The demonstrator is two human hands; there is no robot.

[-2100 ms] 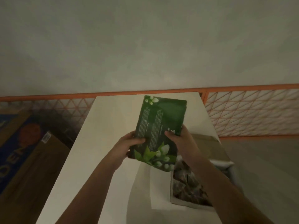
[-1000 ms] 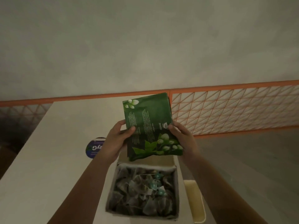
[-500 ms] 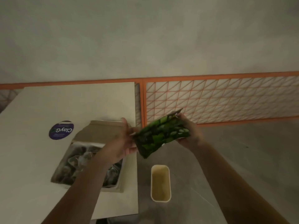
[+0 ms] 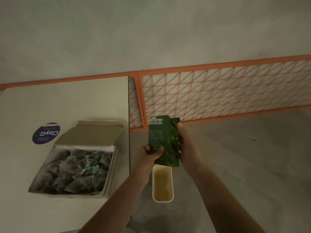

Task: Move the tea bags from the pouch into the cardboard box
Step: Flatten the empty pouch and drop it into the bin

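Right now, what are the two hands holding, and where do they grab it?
Both hold the green foil pouch: the left hand grips its lower left edge, the right hand its right side.

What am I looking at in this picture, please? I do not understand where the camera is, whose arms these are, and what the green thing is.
There is no machine here. A person wears a wide-angle camera on the head, looking forward and down, so the two bare arms entering from below are that person's own.

Both hands hold a green tea pouch, folded flat, out past the table's edge. The left hand grips its lower end and the right hand holds its right side. Below it on the floor stands a small cream bin.

On the white table sits an open cardboard box filled with pyramid tea bags with strings and small tags. Beside the box is a round purple sticker.

Behind everything runs an orange mesh fence against a grey wall.
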